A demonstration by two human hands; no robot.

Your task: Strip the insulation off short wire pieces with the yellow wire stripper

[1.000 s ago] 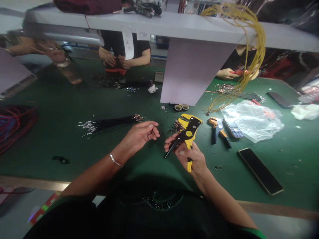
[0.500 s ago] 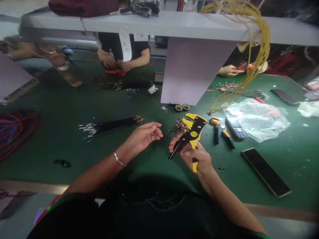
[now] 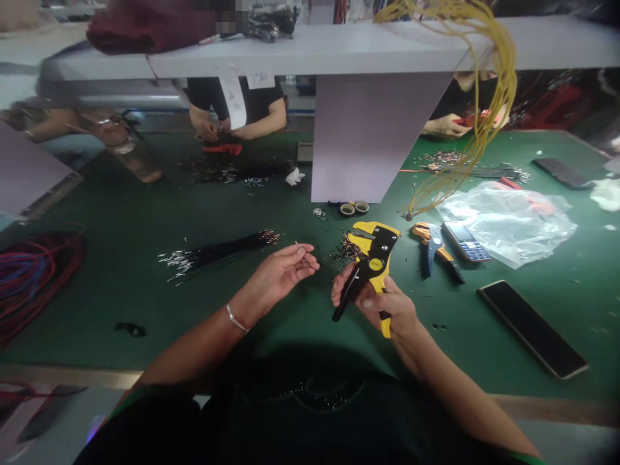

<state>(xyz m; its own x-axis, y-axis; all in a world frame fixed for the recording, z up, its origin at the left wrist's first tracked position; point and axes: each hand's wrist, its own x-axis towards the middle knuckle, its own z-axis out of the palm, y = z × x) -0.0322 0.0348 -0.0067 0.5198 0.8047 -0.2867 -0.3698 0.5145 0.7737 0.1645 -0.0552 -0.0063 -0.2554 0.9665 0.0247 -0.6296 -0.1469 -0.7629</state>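
Note:
My right hand (image 3: 398, 309) is wrapped round a yellow and black wire stripper (image 3: 376, 263), its jaws pointing up and away from me. Left of it, my left hand (image 3: 281, 274) is held palm up, thumb pressed to the forefinger. A tiny tip shows at that pinch, too small to name. Beyond my left hand lies a bundle of short black wires (image 3: 217, 250), with pale ends at the left and coppery ends at the right. A heap of small coppery pieces (image 3: 346, 250) lies behind the stripper, partly hidden by it.
To the right are a blue and orange hand tool (image 3: 437, 250), a keypad phone (image 3: 467, 241), a plastic bag (image 3: 518, 226) and a dark smartphone (image 3: 533, 329). Tape rolls (image 3: 354, 208) stand by a divider (image 3: 368, 135). Yellow wires (image 3: 504, 84) hang off the shelf (image 3: 290, 51). Co-workers sit opposite.
My view has shifted slightly. My hands keep nearly the same pose, the stripper still in my right one. Opposite, a co-worker's hands have shifted a little above a red tool.

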